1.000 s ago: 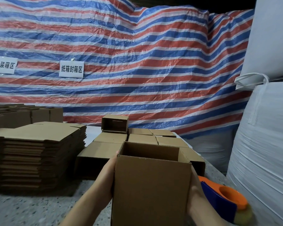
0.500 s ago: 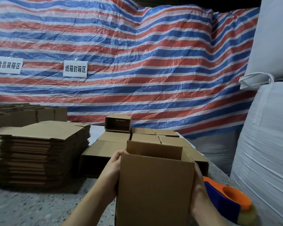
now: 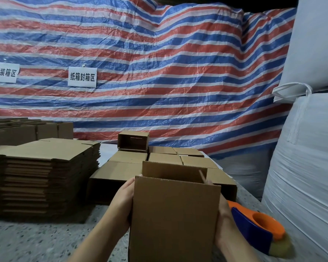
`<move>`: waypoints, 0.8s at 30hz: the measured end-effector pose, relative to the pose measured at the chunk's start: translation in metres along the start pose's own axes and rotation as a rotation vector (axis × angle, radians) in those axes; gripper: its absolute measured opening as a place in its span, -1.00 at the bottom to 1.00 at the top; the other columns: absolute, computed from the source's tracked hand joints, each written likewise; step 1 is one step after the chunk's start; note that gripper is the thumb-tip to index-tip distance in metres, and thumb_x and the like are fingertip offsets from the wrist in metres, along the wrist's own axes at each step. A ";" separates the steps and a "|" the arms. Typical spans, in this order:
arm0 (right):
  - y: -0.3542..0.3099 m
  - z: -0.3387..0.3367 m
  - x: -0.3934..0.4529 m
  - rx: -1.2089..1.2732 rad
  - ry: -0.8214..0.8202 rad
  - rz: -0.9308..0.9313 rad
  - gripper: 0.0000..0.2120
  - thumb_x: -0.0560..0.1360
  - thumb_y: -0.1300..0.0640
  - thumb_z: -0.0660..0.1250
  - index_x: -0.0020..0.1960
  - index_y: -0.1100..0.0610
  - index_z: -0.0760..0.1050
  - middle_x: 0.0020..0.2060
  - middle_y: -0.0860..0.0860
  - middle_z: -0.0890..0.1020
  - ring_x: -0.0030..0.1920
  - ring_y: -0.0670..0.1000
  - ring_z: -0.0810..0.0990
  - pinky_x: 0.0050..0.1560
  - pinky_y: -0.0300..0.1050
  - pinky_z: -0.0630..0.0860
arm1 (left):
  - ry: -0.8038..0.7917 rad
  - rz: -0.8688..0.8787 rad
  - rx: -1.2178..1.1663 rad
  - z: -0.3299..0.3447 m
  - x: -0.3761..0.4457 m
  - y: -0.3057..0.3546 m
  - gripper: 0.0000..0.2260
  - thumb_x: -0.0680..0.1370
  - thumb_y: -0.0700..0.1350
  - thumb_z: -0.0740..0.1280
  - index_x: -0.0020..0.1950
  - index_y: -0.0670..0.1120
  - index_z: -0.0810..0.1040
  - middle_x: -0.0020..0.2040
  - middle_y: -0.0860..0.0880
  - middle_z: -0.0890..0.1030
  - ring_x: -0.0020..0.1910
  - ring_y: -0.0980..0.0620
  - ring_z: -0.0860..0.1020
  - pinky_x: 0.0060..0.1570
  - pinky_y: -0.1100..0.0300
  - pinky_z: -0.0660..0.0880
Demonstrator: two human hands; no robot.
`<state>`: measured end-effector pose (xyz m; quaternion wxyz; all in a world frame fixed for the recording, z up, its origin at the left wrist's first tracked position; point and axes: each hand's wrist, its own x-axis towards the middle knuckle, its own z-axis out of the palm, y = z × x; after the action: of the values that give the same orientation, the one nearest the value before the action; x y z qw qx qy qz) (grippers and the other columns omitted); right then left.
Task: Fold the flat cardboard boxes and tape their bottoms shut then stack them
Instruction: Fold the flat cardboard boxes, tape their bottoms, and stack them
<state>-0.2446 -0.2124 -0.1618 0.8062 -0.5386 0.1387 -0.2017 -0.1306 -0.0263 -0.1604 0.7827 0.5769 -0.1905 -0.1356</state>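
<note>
A speckled grey stone-like tabletop [image 3: 36,241] carries everything; at its left stands a tall stack of flat cardboard blanks [image 3: 44,176], edges roughly flush; behind that stack, toward the back left, sits a row of open folded boxes [image 3: 51,129]; near the middle lies a block of folded boxes [image 3: 159,163] set side by side, touching one another, closed faces up; on the far end of that block one small box [image 3: 133,141] lies on its side, its open mouth facing the camera; at the right, a blue and orange tape dispenser [image 3: 257,229] lies near the table's edge, just beside the block.
</note>
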 end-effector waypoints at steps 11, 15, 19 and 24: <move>-0.008 -0.003 0.007 -0.166 0.002 0.031 -0.38 0.69 0.05 0.09 -0.53 0.08 0.48 -0.56 0.02 0.50 -0.59 -0.06 0.49 -0.60 -0.21 0.45 | -0.070 -0.007 -0.040 -0.002 -0.008 0.003 -0.33 0.43 0.41 0.01 0.07 -0.05 0.66 0.00 -0.19 0.70 -0.05 -0.15 0.69 -0.11 0.02 0.57; -0.010 -0.004 0.015 -0.185 0.086 0.104 -0.36 0.67 0.03 0.16 -0.58 0.10 0.50 -0.60 0.01 0.51 -0.64 -0.06 0.48 -0.63 -0.26 0.41 | -0.185 -0.015 0.023 -0.010 -0.011 0.004 -0.31 0.40 0.37 -0.07 0.27 0.00 0.49 0.07 -0.08 0.70 0.05 -0.08 0.67 -0.10 0.09 0.60; -0.008 -0.014 0.024 -0.289 0.077 0.031 -0.62 0.69 0.12 0.15 -0.27 0.15 0.50 -0.58 0.00 0.57 -0.61 -0.07 0.54 -0.54 -0.23 0.47 | -0.183 -0.019 0.038 -0.006 -0.015 0.001 -0.38 0.37 0.32 0.10 0.22 -0.06 0.53 0.00 -0.11 0.72 -0.02 -0.07 0.69 -0.20 0.14 0.62; -0.005 -0.021 0.037 -0.196 0.096 0.100 -0.47 0.67 0.13 0.13 -0.45 0.16 0.50 -0.57 0.05 0.53 -0.62 -0.03 0.50 -0.60 -0.24 0.45 | -0.028 0.074 0.059 0.012 -0.013 -0.001 -0.33 0.25 0.39 0.38 0.12 -0.09 0.59 0.07 -0.20 0.67 0.10 -0.20 0.63 0.18 -0.19 0.53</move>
<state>-0.2226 -0.2488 -0.1661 0.7513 -0.5969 0.2227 -0.1724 -0.1479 -0.0309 -0.1599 0.7671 0.5902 -0.2265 -0.1088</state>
